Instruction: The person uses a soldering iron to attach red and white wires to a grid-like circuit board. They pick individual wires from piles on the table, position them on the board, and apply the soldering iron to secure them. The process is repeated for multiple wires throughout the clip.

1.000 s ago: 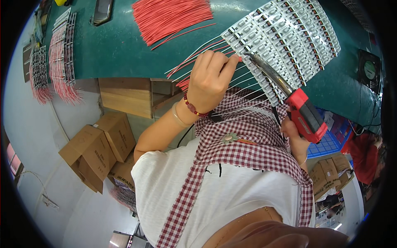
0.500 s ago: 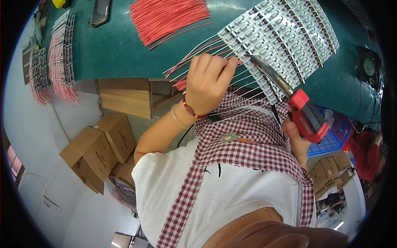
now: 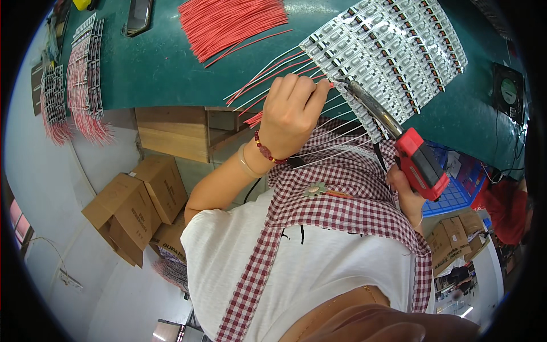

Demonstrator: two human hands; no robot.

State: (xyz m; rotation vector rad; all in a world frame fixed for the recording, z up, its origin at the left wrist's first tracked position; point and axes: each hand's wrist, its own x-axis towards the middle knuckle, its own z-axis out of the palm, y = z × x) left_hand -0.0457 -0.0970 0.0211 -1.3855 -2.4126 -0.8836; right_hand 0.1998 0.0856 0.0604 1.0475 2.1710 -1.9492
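Note:
My left hand (image 3: pixel 292 111) is closed around a small bunch of red wires (image 3: pixel 254 119); their tips poke out beside its fingertips, at the near-left edge of a panel of small circuit boards (image 3: pixel 379 54). In my right hand (image 3: pixel 407 191) is a red-and-black soldering iron (image 3: pixel 420 159). The iron's metal barrel slants up to the left, and its tip is at that same panel edge, close to the red wire tips. Whether tip and wires touch is too small to tell. Red and white wires (image 3: pixel 325 155) stick out along this edge, on both sides of my left hand.
A heap of red wires (image 3: pixel 233 25) lies on the green table (image 3: pixel 154 68), with a phone (image 3: pixel 138 16) to its left. Wired board strips (image 3: pixel 85 74) hang over the far-left edge. A black fan-like device (image 3: pixel 509 93) stands at right; a blue crate (image 3: pixel 456 191) and cardboard boxes (image 3: pixel 131 205) are below.
My left hand has shifted slightly to the right with the red wires. The soldering iron has moved a little down and its tip sits at a slightly different spot on the panel edge.

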